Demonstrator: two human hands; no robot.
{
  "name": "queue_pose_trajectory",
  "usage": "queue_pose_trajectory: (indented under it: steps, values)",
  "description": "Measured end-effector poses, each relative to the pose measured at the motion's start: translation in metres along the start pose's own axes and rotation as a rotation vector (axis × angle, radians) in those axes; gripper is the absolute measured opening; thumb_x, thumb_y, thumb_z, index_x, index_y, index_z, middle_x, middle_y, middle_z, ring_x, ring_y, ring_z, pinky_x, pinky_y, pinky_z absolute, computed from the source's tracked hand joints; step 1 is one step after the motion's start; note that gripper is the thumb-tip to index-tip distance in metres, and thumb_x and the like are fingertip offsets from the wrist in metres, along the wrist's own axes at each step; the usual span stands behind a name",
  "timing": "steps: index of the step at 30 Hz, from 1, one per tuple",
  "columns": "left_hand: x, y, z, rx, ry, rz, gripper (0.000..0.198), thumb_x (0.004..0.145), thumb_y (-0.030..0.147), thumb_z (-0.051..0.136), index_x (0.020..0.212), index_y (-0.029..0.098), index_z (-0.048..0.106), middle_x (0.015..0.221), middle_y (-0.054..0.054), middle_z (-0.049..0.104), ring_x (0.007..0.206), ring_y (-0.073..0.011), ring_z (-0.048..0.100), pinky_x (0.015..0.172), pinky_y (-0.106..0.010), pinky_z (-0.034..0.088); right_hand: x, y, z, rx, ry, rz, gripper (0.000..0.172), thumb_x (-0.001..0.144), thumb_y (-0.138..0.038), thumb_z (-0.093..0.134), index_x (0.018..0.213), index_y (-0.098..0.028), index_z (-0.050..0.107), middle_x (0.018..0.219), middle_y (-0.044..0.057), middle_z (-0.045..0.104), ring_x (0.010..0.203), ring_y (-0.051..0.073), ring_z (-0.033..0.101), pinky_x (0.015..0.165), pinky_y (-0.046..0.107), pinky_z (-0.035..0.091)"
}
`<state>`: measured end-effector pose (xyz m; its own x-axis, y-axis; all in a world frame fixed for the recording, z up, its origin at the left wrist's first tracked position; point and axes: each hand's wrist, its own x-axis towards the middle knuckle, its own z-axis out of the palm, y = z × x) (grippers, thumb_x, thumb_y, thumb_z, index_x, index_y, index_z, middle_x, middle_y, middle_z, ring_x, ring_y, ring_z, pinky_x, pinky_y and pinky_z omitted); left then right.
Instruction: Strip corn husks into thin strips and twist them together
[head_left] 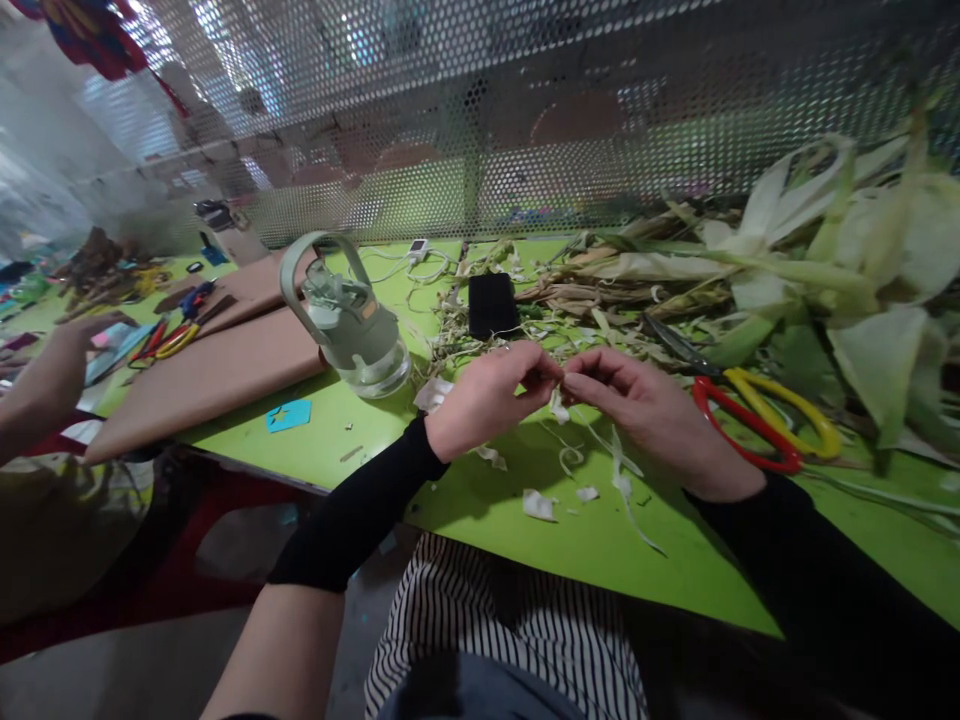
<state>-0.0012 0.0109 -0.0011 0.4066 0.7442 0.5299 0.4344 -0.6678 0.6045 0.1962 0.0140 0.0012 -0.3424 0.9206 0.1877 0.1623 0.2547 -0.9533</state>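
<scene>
Over the green table, my left hand (501,395) and my right hand (652,410) meet fingertip to fingertip. Each is closed in a pinch on a small piece of corn husk (559,408), mostly hidden by the fingers; a pale bit shows just below them. Curled husk strips (621,475) and a pale husk scrap (538,504) lie under and in front of my hands. Beside my right hand rest scissors (769,415) with one red and one yellow handle, blades pointing away. A black phone (492,305) lies beyond my left hand among dry fibres.
Large corn husks (825,260) are heaped at the right. A pale green bottle (352,325) with a raised handle stands left, near brown folders (225,370) and a blue tag (289,415). Perforated metal mesh (480,130) borders the table's back. Another person's arm (45,380) reaches in at far left.
</scene>
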Motion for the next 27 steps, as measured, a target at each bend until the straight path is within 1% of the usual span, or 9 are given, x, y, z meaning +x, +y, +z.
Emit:
queue_pose_trajectory:
  steps: [2,4,6,9,13,15,20,24,27]
  values:
    - [0.0003,-0.0017,0.0014,0.041,-0.009,0.027,0.002,0.092,0.015,0.062,0.09,0.016,0.062,0.083,-0.003,0.071,0.075,-0.011,0.065,0.071,-0.024,0.052,0.0007,0.0022,0.0014,0.097,0.006,0.039,0.038,0.079,-0.058,0.08,0.083,-0.023,0.066,0.076,-0.001,0.065,0.071,0.016,0.061,0.066,0.032,0.053]
    - [0.0007,-0.003,0.003,-0.032,-0.026,-0.008,0.002,0.092,0.017,0.063,0.091,0.015,0.063,0.085,-0.004,0.072,0.075,-0.011,0.065,0.071,-0.025,0.052,0.0005,0.0026,0.0014,0.102,0.027,0.039,0.035,0.079,-0.055,0.081,0.083,-0.023,0.066,0.077,0.0,0.067,0.07,0.016,0.062,0.065,0.032,0.054]
    - [0.0013,-0.0044,0.0045,-0.211,-0.037,-0.101,0.007,0.093,0.022,0.066,0.093,0.014,0.064,0.087,-0.004,0.072,0.075,-0.0104,0.065,0.072,-0.025,0.053,-0.0009,0.0013,0.0003,-0.007,0.061,-0.004,0.029,0.083,-0.05,0.078,0.086,-0.024,0.067,0.079,0.0,0.068,0.07,0.017,0.063,0.063,0.032,0.054]
    - [0.0028,-0.0076,0.0054,-0.544,-0.067,-0.284,0.02,0.092,0.032,0.071,0.097,0.013,0.064,0.088,-0.004,0.073,0.076,-0.0097,0.067,0.074,-0.025,0.056,-0.0038,-0.0021,-0.0018,-0.219,0.105,-0.136,0.018,0.09,-0.043,0.072,0.092,-0.025,0.068,0.082,0.001,0.071,0.071,0.018,0.065,0.062,0.033,0.055]
    - [0.0051,-0.0102,0.0026,-0.83,-0.146,-0.433,0.036,0.086,0.042,0.078,0.103,0.013,0.065,0.093,-0.006,0.074,0.081,-0.0105,0.071,0.082,-0.029,0.059,-0.0061,-0.0054,-0.0027,-0.406,0.122,-0.314,0.013,0.095,-0.039,0.066,0.092,-0.027,0.067,0.088,0.004,0.074,0.08,0.022,0.069,0.074,0.039,0.058]
    - [0.0057,-0.0088,0.0006,-0.879,-0.157,-0.451,0.041,0.081,0.047,0.082,0.099,0.013,0.066,0.092,-0.005,0.073,0.08,-0.0106,0.071,0.083,-0.031,0.059,-0.0064,-0.0059,-0.0023,-0.435,0.128,-0.33,0.016,0.096,-0.042,0.064,0.094,-0.027,0.068,0.09,0.005,0.075,0.082,0.024,0.07,0.076,0.041,0.058]
    - [0.0058,-0.0031,-0.001,-0.897,-0.089,-0.417,0.048,0.074,0.054,0.085,0.092,0.014,0.065,0.084,-0.001,0.069,0.077,-0.0096,0.069,0.08,-0.029,0.058,-0.0068,-0.0055,-0.003,-0.472,0.138,-0.309,0.023,0.098,-0.05,0.062,0.099,-0.028,0.068,0.093,0.005,0.076,0.082,0.025,0.071,0.072,0.041,0.057]
    - [0.0051,-0.0044,0.0002,-0.869,-0.108,-0.404,0.048,0.077,0.056,0.082,0.092,0.014,0.064,0.083,-0.002,0.071,0.075,-0.0093,0.07,0.077,-0.027,0.058,-0.006,-0.0053,-0.0063,-0.551,0.148,-0.423,0.024,0.098,-0.052,0.061,0.091,-0.03,0.068,0.087,0.004,0.075,0.08,0.026,0.07,0.074,0.043,0.055]
    - [0.0043,-0.007,0.001,-0.847,-0.147,-0.4,0.046,0.082,0.056,0.078,0.094,0.014,0.065,0.085,-0.004,0.073,0.077,-0.0099,0.071,0.078,-0.028,0.059,-0.0052,-0.0049,-0.0079,-0.563,0.146,-0.483,0.025,0.098,-0.053,0.06,0.088,-0.032,0.068,0.089,0.004,0.077,0.083,0.027,0.071,0.079,0.046,0.056]
